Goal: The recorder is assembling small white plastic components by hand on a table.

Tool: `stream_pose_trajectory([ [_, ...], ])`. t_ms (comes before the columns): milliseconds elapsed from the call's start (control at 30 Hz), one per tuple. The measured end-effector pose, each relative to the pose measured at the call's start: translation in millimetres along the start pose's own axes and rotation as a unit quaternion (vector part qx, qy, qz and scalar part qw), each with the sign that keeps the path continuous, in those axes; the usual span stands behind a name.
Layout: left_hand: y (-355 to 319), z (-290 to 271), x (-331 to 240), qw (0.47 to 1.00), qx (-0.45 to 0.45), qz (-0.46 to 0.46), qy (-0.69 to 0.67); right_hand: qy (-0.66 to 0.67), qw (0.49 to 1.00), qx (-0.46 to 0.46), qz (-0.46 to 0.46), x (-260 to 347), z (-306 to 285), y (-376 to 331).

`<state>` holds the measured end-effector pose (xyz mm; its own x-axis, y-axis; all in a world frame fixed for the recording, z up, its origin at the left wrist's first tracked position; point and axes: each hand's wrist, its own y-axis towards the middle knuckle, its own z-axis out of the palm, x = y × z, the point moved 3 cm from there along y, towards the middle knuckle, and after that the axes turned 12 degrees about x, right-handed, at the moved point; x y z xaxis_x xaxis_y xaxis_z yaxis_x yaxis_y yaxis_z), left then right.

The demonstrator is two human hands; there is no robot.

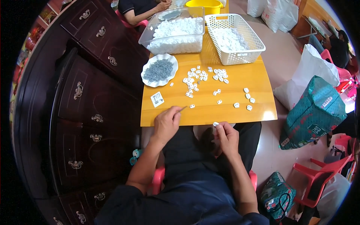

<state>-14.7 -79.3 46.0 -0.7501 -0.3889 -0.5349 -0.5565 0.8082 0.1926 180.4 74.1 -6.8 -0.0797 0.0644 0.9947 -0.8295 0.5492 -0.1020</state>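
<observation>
My left hand (167,122) is closed at the table's near edge, pinching a thin grey metal pin (183,109) that looks like a screw. Just beyond its tip lies a small white plastic piece (192,106) with dark holes. Off the table's front edge, my right hand (228,139) pinches another white plastic piece (215,124) between thumb and fingers. Several such pieces are spread across the table, most in a loose cluster (190,80) at its middle. A white scalloped plate (144,74) at the left holds a heap of small grey metal parts (158,70).
Towards the far side stand a clear plastic bin (172,44) and a white perforated basket (240,58), both holding white pieces. A printed card (157,99) lies at the left. A dark cabinet (93,112) borders the left; teal bags (313,114) stand right. Another person (137,13) sits beyond.
</observation>
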Motion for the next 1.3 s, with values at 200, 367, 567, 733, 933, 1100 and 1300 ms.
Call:
stream_pose_trajectory([
  [200, 7.7, 0.6, 42.6, 0.994, -0.027, 0.003, 0.103, -0.365, 0.928, -0.014, -0.08, 32.7, -11.0, 28.7],
  [367, 19.6, 7.4, 19.3, 0.991, -0.054, 0.047, 0.116, -0.488, 0.862, -0.053, -0.123, 32.2, -24.7, 53.9],
  [567, 33.0, 35.7, 2.1, 0.997, 0.005, 0.071, 0.019, -0.533, 0.838, -0.058, -0.103, 33.3, -28.2, 63.6],
  [733, 43.6, 43.6, 3.0, 0.998, 0.021, 0.063, 0.018, -0.529, 0.842, -0.066, -0.081, 32.8, -32.6, 62.0],
  [933, 39.5, 40.6, -1.4, 0.998, 0.041, 0.044, -0.034, -0.317, 0.944, -0.066, -0.064, 29.2, -34.3, 45.5],
  [1100, 21.3, 50.4, -31.1, 0.948, 0.102, 0.023, -0.301, 0.024, 0.998, 0.05, 0.038, -0.4, -12.6, 12.2],
  [1300, -3.2, 68.9, -53.2, 0.904, 0.158, 0.028, -0.397, 0.214, 0.97, 0.091, 0.074, -22.3, 4.1, -7.9],
])
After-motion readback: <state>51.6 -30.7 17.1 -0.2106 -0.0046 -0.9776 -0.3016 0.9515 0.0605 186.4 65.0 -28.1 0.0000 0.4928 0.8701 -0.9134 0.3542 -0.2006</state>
